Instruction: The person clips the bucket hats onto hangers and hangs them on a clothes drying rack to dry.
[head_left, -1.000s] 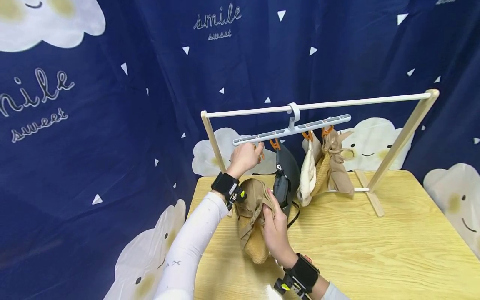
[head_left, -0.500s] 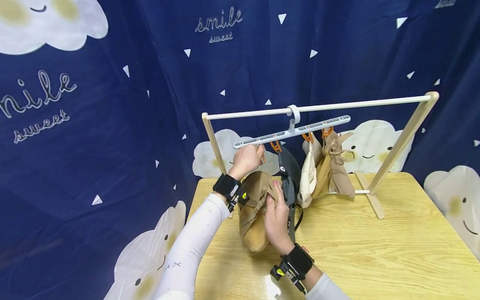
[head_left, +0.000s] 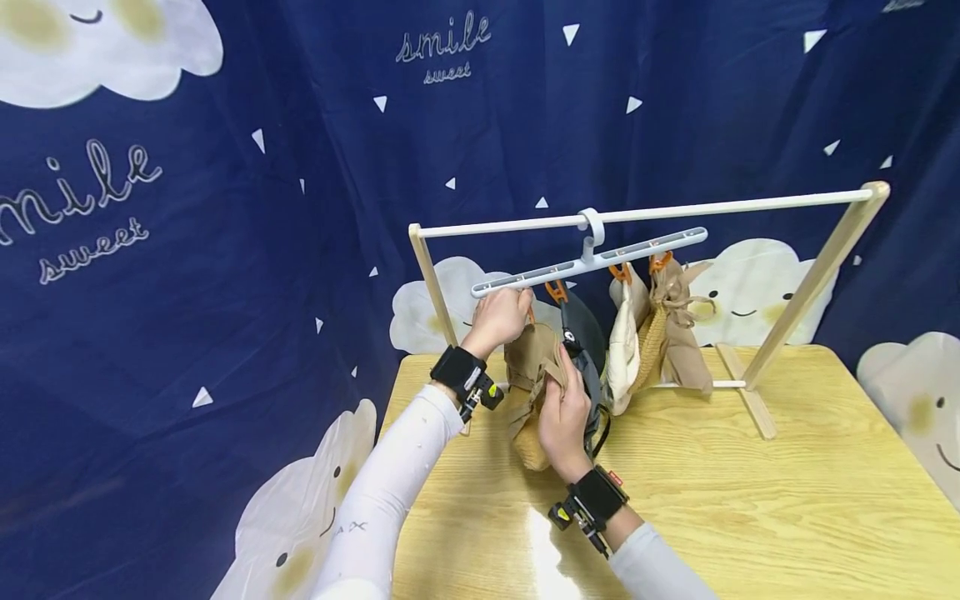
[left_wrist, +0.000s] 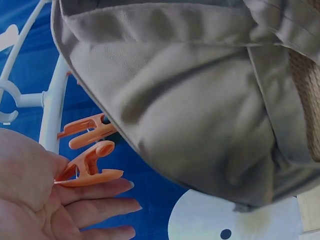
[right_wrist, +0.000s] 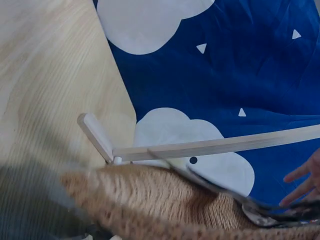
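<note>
My left hand (head_left: 501, 321) is at the left end of a pale plastic hanger (head_left: 588, 262). In the left wrist view it pinches an orange clip (left_wrist: 90, 172), whose jaws stand apart; the other fingers are extended. My right hand (head_left: 566, 417) grips a tan cloth and woven straw hat (head_left: 532, 354) just below that clip. The hat's cloth edge is near the clip, and I cannot tell whether they touch. Woven straw (right_wrist: 165, 200) fills the lower part of the right wrist view, and the right fingers are hidden there.
A dark cap (head_left: 581, 325), a cream hat (head_left: 622, 354) and a straw hat with a tan bow (head_left: 678, 342) hang from the hanger's other orange clips. The hanger hooks over a rack's white rail (head_left: 720, 202). Beneath is a wooden table (head_left: 690, 492).
My right hand has raised the hat up and slightly right, closer to the clip. My left hand stays at the hanger's left end.
</note>
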